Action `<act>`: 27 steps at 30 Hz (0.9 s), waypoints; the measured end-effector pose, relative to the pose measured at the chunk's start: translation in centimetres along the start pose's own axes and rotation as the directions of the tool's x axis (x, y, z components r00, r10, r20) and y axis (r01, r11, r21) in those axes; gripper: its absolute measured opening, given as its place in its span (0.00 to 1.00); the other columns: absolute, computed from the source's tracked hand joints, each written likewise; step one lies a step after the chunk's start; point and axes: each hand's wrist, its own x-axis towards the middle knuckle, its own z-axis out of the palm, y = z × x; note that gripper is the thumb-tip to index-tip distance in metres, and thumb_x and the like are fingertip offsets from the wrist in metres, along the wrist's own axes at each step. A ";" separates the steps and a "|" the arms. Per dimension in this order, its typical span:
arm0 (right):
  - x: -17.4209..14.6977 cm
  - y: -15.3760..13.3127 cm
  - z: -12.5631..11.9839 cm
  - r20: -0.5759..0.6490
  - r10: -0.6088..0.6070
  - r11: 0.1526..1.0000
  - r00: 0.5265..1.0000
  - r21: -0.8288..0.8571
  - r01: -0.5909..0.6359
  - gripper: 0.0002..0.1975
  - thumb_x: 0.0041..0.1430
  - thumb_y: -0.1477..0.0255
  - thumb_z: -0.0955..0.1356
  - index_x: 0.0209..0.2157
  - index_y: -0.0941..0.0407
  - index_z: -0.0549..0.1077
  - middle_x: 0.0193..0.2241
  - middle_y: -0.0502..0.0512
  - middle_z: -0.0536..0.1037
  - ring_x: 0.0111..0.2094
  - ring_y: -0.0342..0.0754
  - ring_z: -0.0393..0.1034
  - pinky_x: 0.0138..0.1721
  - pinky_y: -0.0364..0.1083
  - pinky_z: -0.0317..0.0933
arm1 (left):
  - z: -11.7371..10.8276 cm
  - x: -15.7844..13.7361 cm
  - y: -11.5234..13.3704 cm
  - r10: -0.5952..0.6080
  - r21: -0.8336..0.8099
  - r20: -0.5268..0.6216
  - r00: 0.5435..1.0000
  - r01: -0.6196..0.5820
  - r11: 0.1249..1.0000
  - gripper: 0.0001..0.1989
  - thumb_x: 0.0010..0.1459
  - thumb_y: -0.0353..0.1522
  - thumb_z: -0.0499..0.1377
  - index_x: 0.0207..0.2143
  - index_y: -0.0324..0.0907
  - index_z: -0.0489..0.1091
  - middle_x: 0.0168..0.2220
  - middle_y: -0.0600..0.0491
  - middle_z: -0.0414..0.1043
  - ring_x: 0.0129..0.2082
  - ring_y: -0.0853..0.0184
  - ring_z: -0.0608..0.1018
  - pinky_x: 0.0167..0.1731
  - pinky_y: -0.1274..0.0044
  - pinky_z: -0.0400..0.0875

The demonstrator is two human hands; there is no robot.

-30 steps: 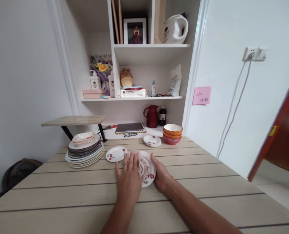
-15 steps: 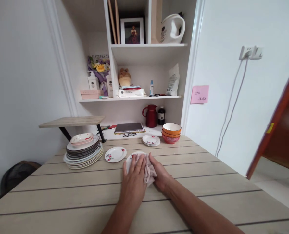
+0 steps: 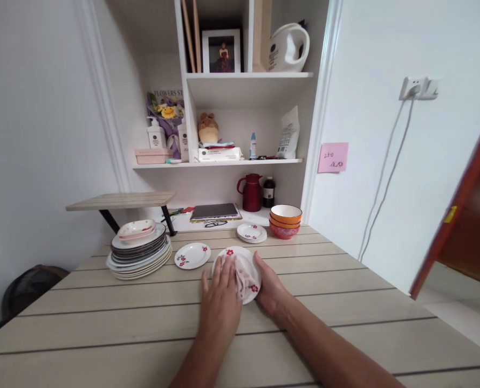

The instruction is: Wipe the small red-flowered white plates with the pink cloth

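Note:
A small white plate (image 3: 242,251) with red flowers is held a little tilted over the table, in front of me. My right hand (image 3: 271,291) grips its right edge, thumb toward the top. On the plate's face lies a crumpled pale pink cloth (image 3: 245,281). My left hand (image 3: 220,302) presses this cloth against the plate with its fingers laid nearly flat, partly hiding both. Just left of the hands, a matching flowered plate (image 3: 192,255) rests by itself. Beyond them sits a short stack of small flowered plates (image 3: 251,233).
At the left stands a tall stack of plates (image 3: 139,258) topped with oval dishes (image 3: 137,230), beside a small raised stand (image 3: 121,201). Stacked bowls (image 3: 285,215) are at the back right. Behind are a red jug (image 3: 251,193), a dark bottle (image 3: 268,192), a laptop (image 3: 214,211) and glasses (image 3: 216,223).
The cloth and my left fingers have shifted slightly down and left across the plate. More of the plate's flowered right side now shows. My right hand stays at its edge.

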 end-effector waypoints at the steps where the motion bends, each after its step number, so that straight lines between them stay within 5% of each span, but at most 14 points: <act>1: -0.1 0.1 0.0 -0.001 0.002 1.000 1.000 -0.005 -0.002 0.29 0.65 0.52 0.60 0.51 0.62 0.73 0.45 0.63 0.81 0.47 0.53 0.76 0.54 0.51 0.63 | 0.0 -0.1 0.1 0.041 -0.013 0.007 0.999 -0.041 0.999 0.32 0.58 0.27 0.51 0.65 0.45 0.56 0.68 0.51 0.54 0.69 0.58 0.53 0.64 0.57 0.52; 6: -0.1 0.6 0.2 -0.056 -0.011 0.995 0.998 -0.100 0.005 0.26 0.63 0.54 0.64 0.48 0.62 0.75 0.40 0.62 0.82 0.41 0.52 0.78 0.52 0.50 0.65 | -0.1 -0.2 0.0 0.135 -0.040 0.023 0.991 -0.134 0.990 0.32 0.59 0.29 0.52 0.66 0.49 0.54 0.68 0.55 0.53 0.69 0.58 0.51 0.65 0.56 0.49; 15: 0.5 0.3 -0.2 -0.041 -0.014 0.998 0.999 -0.056 0.012 0.29 0.64 0.52 0.61 0.53 0.61 0.72 0.45 0.63 0.81 0.47 0.56 0.76 0.54 0.56 0.63 | -0.5 0.1 -0.9 -0.134 0.033 -0.019 0.991 0.135 0.990 0.28 0.62 0.34 0.51 0.65 0.46 0.57 0.68 0.50 0.54 0.68 0.55 0.54 0.63 0.51 0.49; 22: -0.2 -0.7 0.1 -0.057 -0.016 0.998 0.998 0.053 0.019 0.29 0.66 0.53 0.58 0.53 0.61 0.72 0.49 0.63 0.79 0.51 0.54 0.73 0.56 0.52 0.62 | -0.4 -0.1 0.3 -0.005 -0.014 0.035 0.999 0.006 1.000 0.28 0.61 0.30 0.49 0.64 0.43 0.59 0.68 0.51 0.52 0.69 0.58 0.52 0.64 0.53 0.49; 27: -0.5 0.1 0.5 -0.072 0.006 0.999 0.997 -0.038 -0.008 0.27 0.63 0.53 0.62 0.49 0.61 0.75 0.43 0.62 0.82 0.47 0.53 0.76 0.55 0.51 0.63 | 0.2 -0.2 0.3 0.088 -0.031 0.007 0.996 -0.088 0.996 0.33 0.59 0.30 0.51 0.67 0.46 0.52 0.69 0.53 0.51 0.70 0.58 0.49 0.64 0.54 0.48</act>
